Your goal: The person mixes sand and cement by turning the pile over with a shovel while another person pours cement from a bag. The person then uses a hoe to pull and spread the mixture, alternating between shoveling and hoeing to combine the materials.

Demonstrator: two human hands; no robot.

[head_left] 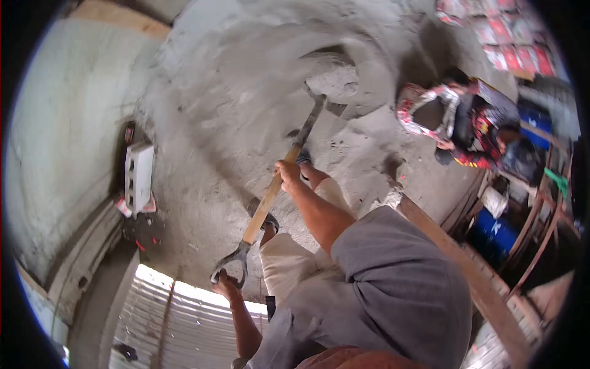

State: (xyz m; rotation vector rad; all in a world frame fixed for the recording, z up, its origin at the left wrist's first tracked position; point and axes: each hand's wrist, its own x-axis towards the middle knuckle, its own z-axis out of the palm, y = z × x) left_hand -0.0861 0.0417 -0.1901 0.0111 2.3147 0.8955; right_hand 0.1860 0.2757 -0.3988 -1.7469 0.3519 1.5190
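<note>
A long-handled shovel (268,200) with a wooden shaft and a dark D-shaped grip slants across the middle of the view. My left hand (227,284) is closed on the D-grip at the lower end. Farther up, my right hand (287,174) wraps around the wooden shaft. The shovel's far end is in a broad bed of grey powdery material (215,104). A clump of the grey material (334,81) lies at the blade and hides most of it. My sandaled feet stand on either side of the shaft.
A person (479,123) crouches at the right, holding a pale sack-like item (424,114). Red-and-white bags (513,43) are stacked behind. Blue drums (491,230) and a wooden beam (467,264) stand right. A hollow concrete block (139,175) sits left, and corrugated sheeting (200,323) lies below.
</note>
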